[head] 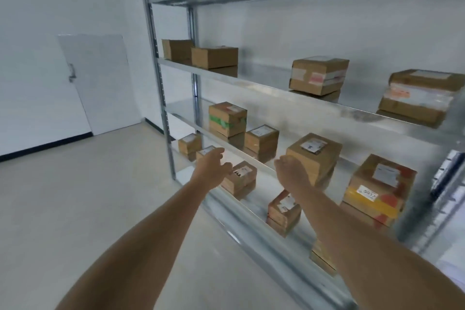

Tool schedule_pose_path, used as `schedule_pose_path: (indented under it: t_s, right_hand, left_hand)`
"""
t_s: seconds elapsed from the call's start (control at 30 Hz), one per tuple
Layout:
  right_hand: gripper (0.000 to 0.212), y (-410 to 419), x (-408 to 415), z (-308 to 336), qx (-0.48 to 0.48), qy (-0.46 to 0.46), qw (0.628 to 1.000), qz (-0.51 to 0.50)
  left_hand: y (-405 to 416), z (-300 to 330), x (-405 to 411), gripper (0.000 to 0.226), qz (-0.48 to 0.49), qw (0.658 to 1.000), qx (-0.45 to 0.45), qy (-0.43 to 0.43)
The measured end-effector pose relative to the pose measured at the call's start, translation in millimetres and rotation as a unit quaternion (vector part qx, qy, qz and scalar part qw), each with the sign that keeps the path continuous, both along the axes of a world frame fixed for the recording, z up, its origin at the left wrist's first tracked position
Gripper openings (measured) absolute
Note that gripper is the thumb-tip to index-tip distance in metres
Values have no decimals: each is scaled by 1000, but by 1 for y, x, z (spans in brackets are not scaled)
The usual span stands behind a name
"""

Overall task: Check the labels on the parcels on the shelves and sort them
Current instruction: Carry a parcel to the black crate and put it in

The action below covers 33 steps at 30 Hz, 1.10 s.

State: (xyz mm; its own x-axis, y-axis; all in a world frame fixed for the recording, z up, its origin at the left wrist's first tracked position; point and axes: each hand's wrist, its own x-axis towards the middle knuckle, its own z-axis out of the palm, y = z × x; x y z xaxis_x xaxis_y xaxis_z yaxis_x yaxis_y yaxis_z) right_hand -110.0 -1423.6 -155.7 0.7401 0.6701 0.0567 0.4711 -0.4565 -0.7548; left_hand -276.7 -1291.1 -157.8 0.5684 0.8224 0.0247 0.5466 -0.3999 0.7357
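**Parcel just ahead of my right hand**

The labelled parcel (313, 156) is sitting on the middle shelf (251, 156), just beyond my right hand (289, 171) (nearer, fingers loosely curled, empty); my left hand (214, 163) is reaching, spread, further left.

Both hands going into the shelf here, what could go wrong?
1. The right hand is beside the parcel marked 8, which sits near the shelf's front edge; a nudge might tip it off.
2. The left hand reaches over the small parcel with a handwritten label; the arm may hide the label.
3. Labels on the yellow-taped parcel face various ways, so misreads are possible.
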Motion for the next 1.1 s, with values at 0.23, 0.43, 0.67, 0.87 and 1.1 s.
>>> schedule_pose_path:
  t_s: [0.23, 0.43, 0.67, 0.87, 1.1]
  right_hand:
    - [26, 159, 9, -31, 0, 32, 999, 38]
    - [37, 312, 27, -30, -4, 78, 995, 64]
    - [42, 481, 46, -22, -24, 63, 995, 77]
    - [25, 609, 46, -38, -30, 52, 996, 64]
    - [40, 752, 9, -56, -36, 81, 996, 12]
  left_hand:
    - [136, -20, -6, 57, 25, 999, -8, -33]
    - [275, -3, 18, 39, 53, 998, 6, -20]
    - [447, -15, 25, 58, 80, 996, -18, -27]
    - [580, -35, 17, 58, 80, 996, -21, -32]
    - [746, -46, -1, 58, 26, 999, -16, -20]
